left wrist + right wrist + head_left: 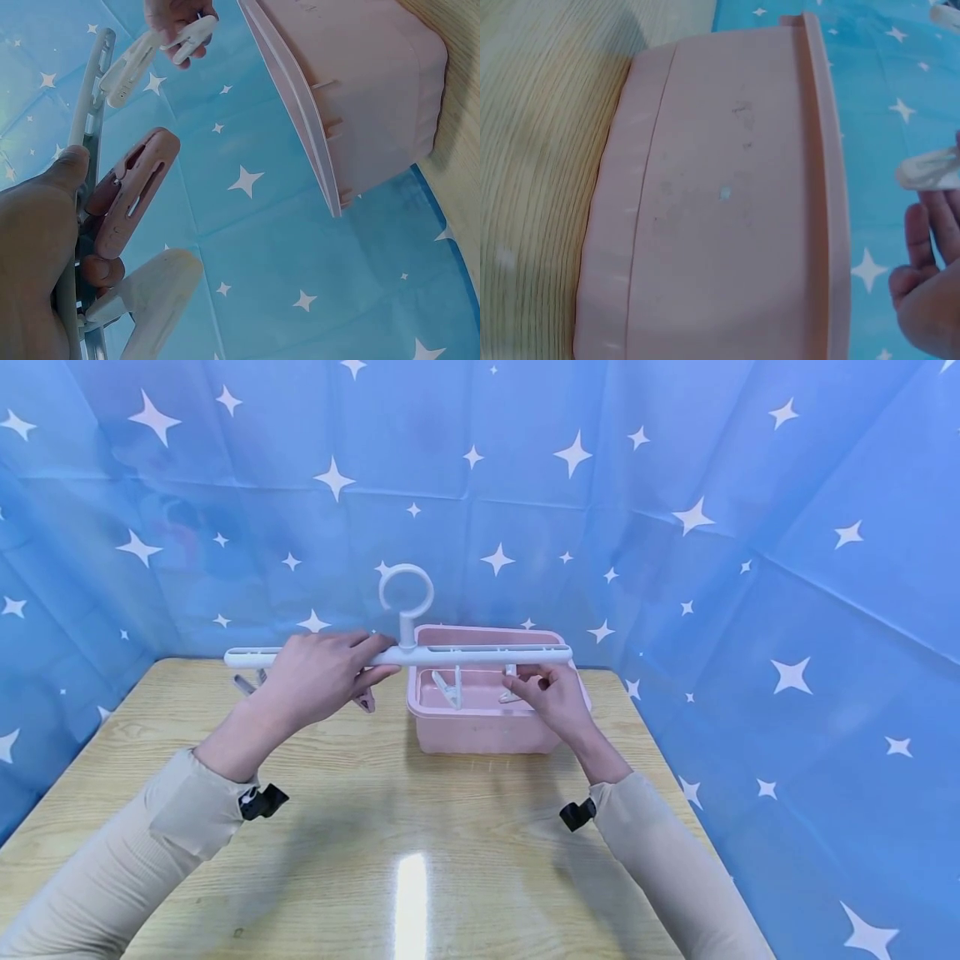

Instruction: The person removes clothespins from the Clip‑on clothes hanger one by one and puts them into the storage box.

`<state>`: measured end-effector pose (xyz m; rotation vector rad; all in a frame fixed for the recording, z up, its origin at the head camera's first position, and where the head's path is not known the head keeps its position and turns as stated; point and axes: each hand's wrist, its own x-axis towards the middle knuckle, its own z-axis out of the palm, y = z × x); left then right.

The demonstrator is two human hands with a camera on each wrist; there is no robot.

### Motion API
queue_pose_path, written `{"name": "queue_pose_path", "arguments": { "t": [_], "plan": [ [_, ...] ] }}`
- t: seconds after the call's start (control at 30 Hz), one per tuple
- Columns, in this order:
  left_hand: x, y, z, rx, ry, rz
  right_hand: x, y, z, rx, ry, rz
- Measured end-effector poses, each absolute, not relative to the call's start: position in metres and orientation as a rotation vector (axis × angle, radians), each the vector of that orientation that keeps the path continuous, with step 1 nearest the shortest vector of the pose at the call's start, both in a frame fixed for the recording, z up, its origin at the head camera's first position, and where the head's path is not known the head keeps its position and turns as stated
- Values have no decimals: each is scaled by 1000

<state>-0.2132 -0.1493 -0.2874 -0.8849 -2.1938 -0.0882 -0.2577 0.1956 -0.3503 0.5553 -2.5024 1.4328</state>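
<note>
A white hanger (480,655) with a round hook is held level above the table, clothespin-like clips hanging from its bar. My left hand (318,677) grips the bar left of the hook. Close by that hand hang a pink clip (139,191) and a white clip (161,300). Between the two hands, another white clip (450,689) dangles from the bar. Under the bar's right end, my right hand (551,693) pinches a white clip (930,169) between thumb and fingers. Part of that clip is hidden by the fingers or cut off by the frame edge.
A pink plastic basin (487,733) stands on the wooden table (337,843) near its back edge, beneath the hanger's right half. Blue cloth (465,527) with white stars hangs behind the table and along both sides.
</note>
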Motion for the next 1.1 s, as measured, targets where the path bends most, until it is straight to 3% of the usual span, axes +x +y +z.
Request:
{"name": "queue_pose_path", "arguments": {
  "t": [1.1],
  "plan": [
    [-211,-149,-287,-873,-2224,-93,-271,202,-362,380,-2662,1280]
  ]
}}
